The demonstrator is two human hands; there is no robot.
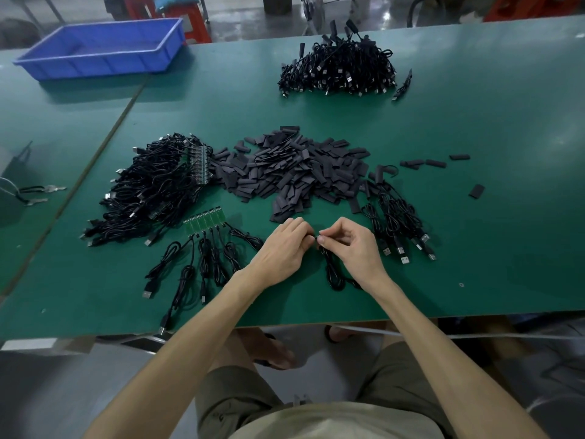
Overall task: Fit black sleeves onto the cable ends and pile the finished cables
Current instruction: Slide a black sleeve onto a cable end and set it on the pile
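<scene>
Now your left hand (pixel 285 245) and right hand (pixel 354 245) pinch one cable (pixel 332 270) end, seemingly fitting a sleeve (pixel 316 237); next, push it fully home.

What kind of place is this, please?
Likely a factory assembly bench: the green worktable holds a heap of black sleeves and piles of USB cables; a blue bin stands nearby.

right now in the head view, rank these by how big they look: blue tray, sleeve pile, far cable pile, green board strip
1. sleeve pile and blue tray: too alike to rank, and the tray is farther away
2. far cable pile
3. green board strip
</scene>
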